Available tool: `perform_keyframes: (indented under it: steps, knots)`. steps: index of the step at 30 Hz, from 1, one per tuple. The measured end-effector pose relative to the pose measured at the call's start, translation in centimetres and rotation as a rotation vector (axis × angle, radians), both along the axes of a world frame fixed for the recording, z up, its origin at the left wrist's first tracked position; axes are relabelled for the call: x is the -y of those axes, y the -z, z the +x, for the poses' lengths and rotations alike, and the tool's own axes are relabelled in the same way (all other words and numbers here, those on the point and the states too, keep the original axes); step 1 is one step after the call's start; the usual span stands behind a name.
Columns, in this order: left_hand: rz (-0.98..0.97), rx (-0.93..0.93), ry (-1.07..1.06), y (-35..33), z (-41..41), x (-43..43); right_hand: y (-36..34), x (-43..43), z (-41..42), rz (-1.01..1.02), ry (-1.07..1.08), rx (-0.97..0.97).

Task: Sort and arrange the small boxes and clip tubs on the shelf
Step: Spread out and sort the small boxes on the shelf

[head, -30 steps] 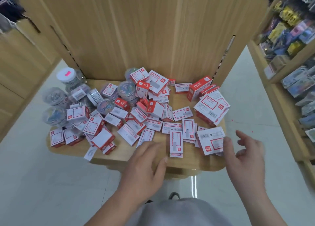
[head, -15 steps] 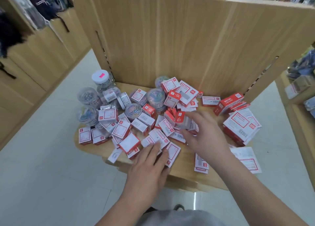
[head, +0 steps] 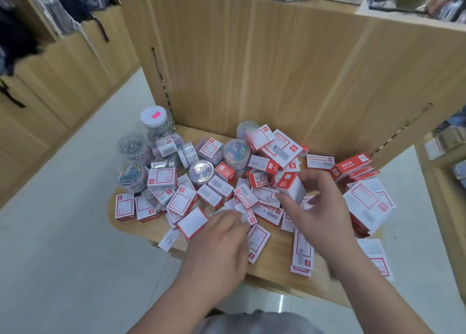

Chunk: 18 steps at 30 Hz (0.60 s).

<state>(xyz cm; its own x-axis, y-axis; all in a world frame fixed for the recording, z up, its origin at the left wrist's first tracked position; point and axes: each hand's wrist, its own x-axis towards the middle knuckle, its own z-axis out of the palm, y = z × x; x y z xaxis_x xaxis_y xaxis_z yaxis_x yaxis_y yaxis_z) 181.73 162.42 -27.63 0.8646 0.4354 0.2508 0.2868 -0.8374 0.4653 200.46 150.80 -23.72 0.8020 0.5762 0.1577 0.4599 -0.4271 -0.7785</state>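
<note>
The small box I want sits mid-pile on the shelf, straight ahead of my right hand. It is tilted, with its red end pointing away from me. That hand pinches it between thumb and curled fingers. My left hand rests bent fingertips on flat boxes at the front, and I cannot tell whether it grips one. The clip tubs stand far left, well apart. Half a second ago my right hand only lay over the pile.
</note>
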Motion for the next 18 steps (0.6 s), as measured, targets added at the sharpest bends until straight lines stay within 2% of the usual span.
perform_keyframes:
  steps: [2, 5, 9, 11, 14, 18]
  knots:
    - [-0.008, 0.069, -0.046, -1.4, 2.7, -1.6, -0.8, 0.7, 0.0, 0.063, 0.029, -0.105]
    - [-0.029, -0.003, -0.053, -3.3, 7.8, -3.8, -2.0, 1.3, 0.7, 0.107, 0.057, -0.181]
    - [0.171, -0.150, -0.025, -3.7, 12.8, -5.0, -3.2, 2.2, 2.0, 0.148, 0.063, -0.227]
    - [0.206, -0.157, -0.023, -3.4, 13.3, -5.1, -3.5, 2.8, 2.5, 0.160, 0.059, -0.242]
    - [0.205, -0.052, -0.028, -3.2, 12.6, -5.0, -4.0, 3.3, 3.1, 0.187, 0.049, -0.259]
    - [0.054, 0.136, -0.077, -4.3, 11.3, -5.0, -4.7, 2.7, 3.7, 0.232, -0.010, -0.303]
